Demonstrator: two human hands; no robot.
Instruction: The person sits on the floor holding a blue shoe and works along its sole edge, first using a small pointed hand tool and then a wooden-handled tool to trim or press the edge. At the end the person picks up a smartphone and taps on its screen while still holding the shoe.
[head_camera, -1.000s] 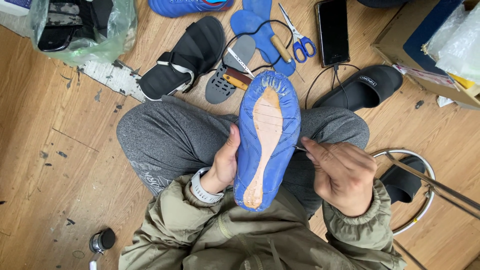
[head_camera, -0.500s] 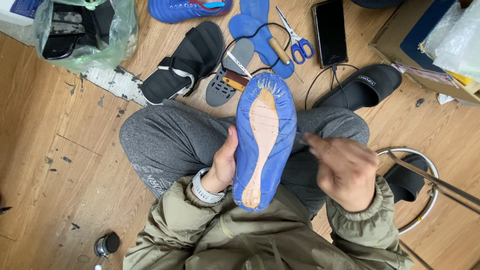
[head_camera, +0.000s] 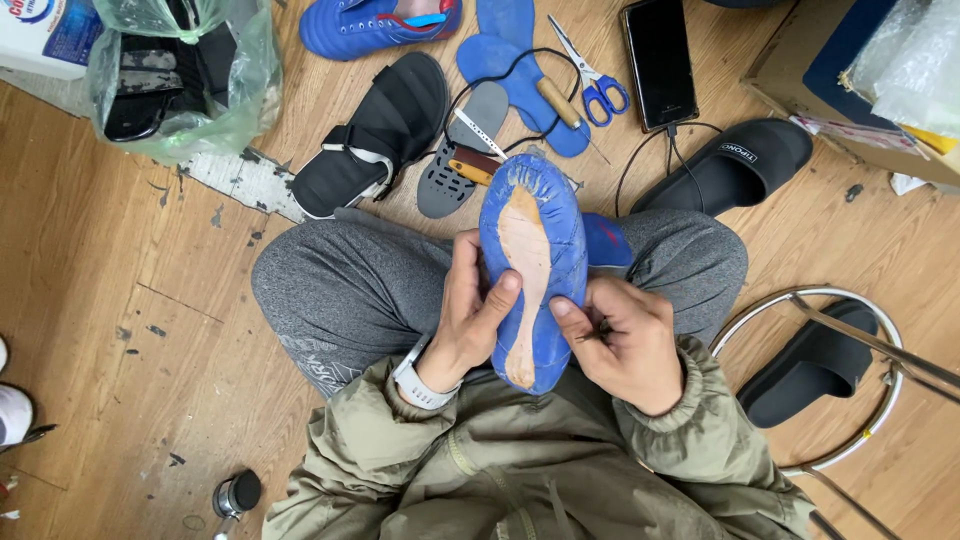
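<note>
Bright even light, soft shadows, sharp focus, slight bending at edges

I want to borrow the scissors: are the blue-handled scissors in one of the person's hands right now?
No. The blue-handled scissors lie on the wooden floor, while both hands grip the upturned blue shoe.

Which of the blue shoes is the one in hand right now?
The upturned blue shoe over the lap, gripped by the left hand and right hand, tan underside showing. The other blue shoe lies untouched on the floor.
</note>
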